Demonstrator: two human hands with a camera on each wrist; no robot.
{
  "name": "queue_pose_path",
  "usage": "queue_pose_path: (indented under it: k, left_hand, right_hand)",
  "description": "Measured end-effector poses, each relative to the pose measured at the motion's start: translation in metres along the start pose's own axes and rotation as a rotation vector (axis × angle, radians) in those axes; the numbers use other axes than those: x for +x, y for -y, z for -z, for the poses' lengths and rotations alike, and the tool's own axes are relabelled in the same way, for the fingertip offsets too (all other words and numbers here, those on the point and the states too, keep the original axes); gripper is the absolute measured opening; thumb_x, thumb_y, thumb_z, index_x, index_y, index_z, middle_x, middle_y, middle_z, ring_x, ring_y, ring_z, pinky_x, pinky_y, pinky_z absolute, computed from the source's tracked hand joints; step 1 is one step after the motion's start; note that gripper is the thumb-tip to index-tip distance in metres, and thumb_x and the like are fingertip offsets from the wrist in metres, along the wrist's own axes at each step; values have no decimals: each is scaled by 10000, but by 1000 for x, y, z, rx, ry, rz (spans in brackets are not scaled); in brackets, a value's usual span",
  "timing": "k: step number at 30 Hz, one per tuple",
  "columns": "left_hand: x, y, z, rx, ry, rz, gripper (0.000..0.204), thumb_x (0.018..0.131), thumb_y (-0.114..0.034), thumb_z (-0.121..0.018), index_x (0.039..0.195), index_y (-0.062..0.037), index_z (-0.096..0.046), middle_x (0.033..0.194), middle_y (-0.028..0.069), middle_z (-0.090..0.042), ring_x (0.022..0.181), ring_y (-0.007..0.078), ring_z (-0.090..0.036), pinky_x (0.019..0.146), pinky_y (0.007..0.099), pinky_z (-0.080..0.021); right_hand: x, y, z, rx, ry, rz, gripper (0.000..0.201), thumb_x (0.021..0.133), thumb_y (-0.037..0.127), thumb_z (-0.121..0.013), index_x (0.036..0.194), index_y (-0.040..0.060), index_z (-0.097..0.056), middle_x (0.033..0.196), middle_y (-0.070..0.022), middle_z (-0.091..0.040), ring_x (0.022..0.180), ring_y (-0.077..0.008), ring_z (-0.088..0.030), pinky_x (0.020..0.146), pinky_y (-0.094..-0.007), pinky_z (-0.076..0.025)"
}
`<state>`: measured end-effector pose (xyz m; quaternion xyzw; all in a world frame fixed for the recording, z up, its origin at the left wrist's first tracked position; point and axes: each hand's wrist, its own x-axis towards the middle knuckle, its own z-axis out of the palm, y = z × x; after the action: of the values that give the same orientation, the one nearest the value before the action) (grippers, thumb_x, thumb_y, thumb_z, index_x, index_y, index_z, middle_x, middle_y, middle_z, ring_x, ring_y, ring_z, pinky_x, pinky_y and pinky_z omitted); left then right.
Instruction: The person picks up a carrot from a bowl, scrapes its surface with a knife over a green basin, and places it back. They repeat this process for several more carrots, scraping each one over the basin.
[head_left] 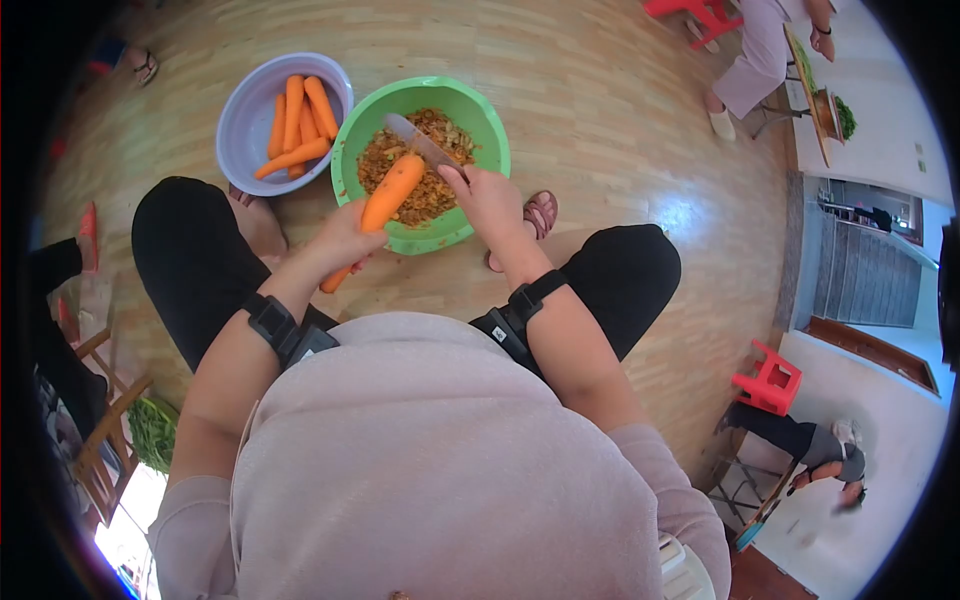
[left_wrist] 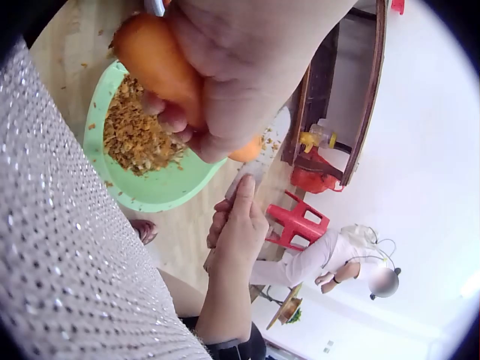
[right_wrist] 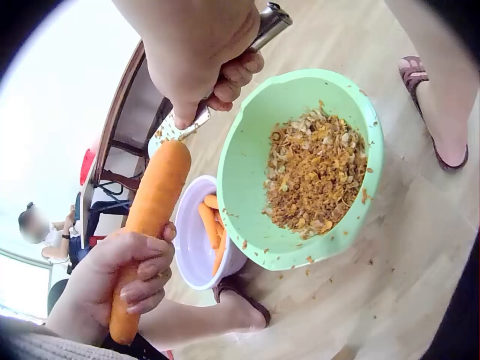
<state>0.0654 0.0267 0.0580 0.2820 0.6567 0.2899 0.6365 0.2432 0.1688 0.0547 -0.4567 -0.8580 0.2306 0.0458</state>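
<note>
My left hand (head_left: 345,238) grips a large orange carrot (head_left: 394,190) around its lower part; its upper end points over the green basin (head_left: 502,150). In my right hand (head_left: 492,203) is the handle of a knife (head_left: 425,142), the blade slanting above the basin close to the carrot's upper end. The right wrist view has the right thumb pressed on the blade's base and the left fingers (right_wrist: 146,281) wrapped round the carrot. Small orange and brown chopped bits (right_wrist: 315,172) lie in the basin. A second orange piece (left_wrist: 246,150) shows by the blade in the left wrist view.
A pale purple basin (head_left: 232,130) with several carrots (head_left: 293,115) stands left of the green one, on the wooden floor (head_left: 590,110). My knees flank the basins. Other people, red stools (head_left: 768,378) and tables are farther off at the sides.
</note>
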Motion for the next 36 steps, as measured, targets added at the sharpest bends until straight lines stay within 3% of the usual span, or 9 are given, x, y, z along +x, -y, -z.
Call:
queue_pose_path:
  k: [5, 8, 10, 13, 19, 24, 26, 31, 36]
  left_hand:
    - [3, 0, 0, 6, -31, 8, 287, 777, -104, -570, 1024, -20, -451, 609, 53, -513, 410, 130, -490, 358, 280, -415]
    - [0, -2, -2, 9, -51, -6, 300, 773, -85, -564, 1037, -19, -438, 606, 41, -489, 389, 105, -460, 335, 254, -381]
    - [0, -1, -3, 48, -72, 4, 297, 774, -90, -565, 1032, -17, -436, 606, 44, -489, 389, 109, -463, 336, 258, -384]
    - [5, 5, -1, 103, -88, 21, 290, 777, -99, -567, 1020, -16, -433, 605, 46, -489, 389, 118, -468, 339, 266, -393]
    - [4, 4, 2, 113, -91, 18, 270, 791, -115, -562, 1003, -16, -430, 624, 52, -497, 393, 121, -468, 347, 275, -402]
    - [11, 12, -1, 0, -100, 37, 305, 801, -156, -574, 1040, -21, -441, 672, 66, -520, 452, 132, -506, 385, 278, -431]
    - [9, 11, -3, -172, -33, -38, 295, 829, -164, -562, 1048, -23, -423, 692, 48, -502, 468, 117, -491, 398, 271, -427]
    - [8, 8, -4, -131, -43, -9, 283, 848, -169, -556, 1047, -26, -414, 696, 32, -482, 458, 100, -468, 389, 264, -412]
    - [8, 6, -1, -154, 19, 45, 263, 876, -183, -545, 1041, -42, -397, 717, 24, -474, 437, 82, -450, 365, 242, -385]
  right_hand:
    - [-6, 22, 11, 32, -30, 24, 503, 879, 505, -513, 710, 50, -642, 615, -174, -605, 585, -348, -608, 534, -430, -482]
    - [-12, 29, 6, 148, -3, 178, 486, 869, 500, -531, 689, 62, -638, 599, -165, -600, 561, -339, -603, 520, -423, -483]
    - [-15, 31, 5, -28, 39, 268, 475, 864, 506, -528, 700, 78, -651, 591, -154, -601, 553, -335, -604, 514, -423, -483]
    - [-6, 17, -3, -47, -27, 145, 472, 864, 509, -523, 709, 85, -659, 587, -143, -603, 562, -327, -611, 515, -424, -485]
    - [-6, 17, 0, -132, -11, 134, 473, 875, 503, -508, 706, 87, -659, 587, -139, -605, 572, -321, -620, 518, -408, -491]
    - [-19, 35, 2, -72, 43, 261, 476, 873, 506, -507, 697, 92, -661, 584, -136, -605, 568, -318, -619, 510, -407, -489]
    - [-20, 36, 1, -76, 88, 288, 478, 870, 512, -509, 696, 93, -661, 582, -135, -604, 568, -318, -619, 507, -408, -489]
    - [-3, 10, -2, -100, -12, 112, 486, 861, 526, -514, 694, 95, -663, 576, -132, -604, 562, -319, -618, 508, -416, -489]
    - [-3, 4, -4, -140, -29, 111, 493, 861, 527, -514, 677, 91, -654, 574, -131, -604, 557, -320, -615, 502, -421, -484]
